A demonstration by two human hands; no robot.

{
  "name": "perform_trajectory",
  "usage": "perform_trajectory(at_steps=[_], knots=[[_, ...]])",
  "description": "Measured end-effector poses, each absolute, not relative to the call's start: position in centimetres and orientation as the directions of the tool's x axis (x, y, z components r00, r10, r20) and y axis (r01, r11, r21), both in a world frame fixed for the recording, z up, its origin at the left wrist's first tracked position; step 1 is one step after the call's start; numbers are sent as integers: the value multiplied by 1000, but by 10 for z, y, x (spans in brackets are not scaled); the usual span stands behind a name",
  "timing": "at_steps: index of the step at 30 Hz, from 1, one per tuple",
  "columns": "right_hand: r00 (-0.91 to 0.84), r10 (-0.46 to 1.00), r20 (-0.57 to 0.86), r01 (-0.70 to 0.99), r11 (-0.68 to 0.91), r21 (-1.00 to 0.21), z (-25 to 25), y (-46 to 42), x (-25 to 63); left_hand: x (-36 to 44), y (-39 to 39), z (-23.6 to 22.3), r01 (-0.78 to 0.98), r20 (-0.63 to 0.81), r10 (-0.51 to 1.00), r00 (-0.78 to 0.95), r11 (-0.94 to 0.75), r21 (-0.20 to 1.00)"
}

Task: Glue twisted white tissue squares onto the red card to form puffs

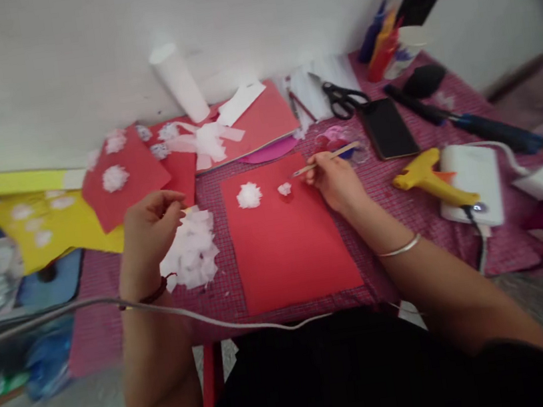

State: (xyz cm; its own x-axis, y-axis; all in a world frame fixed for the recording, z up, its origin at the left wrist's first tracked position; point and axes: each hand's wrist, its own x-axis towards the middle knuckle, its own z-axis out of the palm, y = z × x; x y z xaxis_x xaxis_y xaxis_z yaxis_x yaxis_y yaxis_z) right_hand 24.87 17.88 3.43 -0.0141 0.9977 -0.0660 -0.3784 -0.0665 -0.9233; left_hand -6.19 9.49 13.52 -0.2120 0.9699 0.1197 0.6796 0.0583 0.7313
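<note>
My right hand [333,180] is closed on a thin wooden stick [326,158], its tip touching a small white tissue tuft [284,189] on a red paper sheet [287,242]. A larger white tissue puff [249,195] sits on the same sheet to the left. My left hand [151,228] hovers above a heap of white tissue pieces [191,250], fingers curled and pinched together; what they hold is too small to make out.
Red sheets [126,177] and yellow sheets [47,225] with white puffs lie at the left. Scissors [344,99], a phone [387,128], a yellow glue gun [427,178], a white box [473,182] and a white paper roll [178,82] stand around. A white cable [114,305] crosses the front.
</note>
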Motion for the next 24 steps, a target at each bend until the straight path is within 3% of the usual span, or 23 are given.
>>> perform_trajectory(at_steps=[3, 6, 12, 17, 21, 24], knots=[[-27, 996, -89, -448, -92, -889, 28, 182, 248, -93, 60, 128, 732, 83, 962, -262, 141, 666], [-31, 995, -100, -467, -103, -878, 27, 182, 248, -101, 30, 110, 833, 37, 980, -197, 147, 534], [-25, 993, -114, -455, -112, -884, 29, 178, 246, -65, 7, 77, 954, 74, 994, 75, -93, 285], [-25, 997, -72, -404, -76, -912, 29, 177, 245, -42, 12, 64, 993, 72, 994, -88, 82, 85], [-34, 997, -69, -399, -77, -914, 28, 176, 245, -44, 18, 57, 988, 105, 986, -131, 122, 94], [-44, 996, -71, -415, -83, -906, 27, 178, 246, -51, 19, 59, 946, 117, 971, -209, 171, 274]])
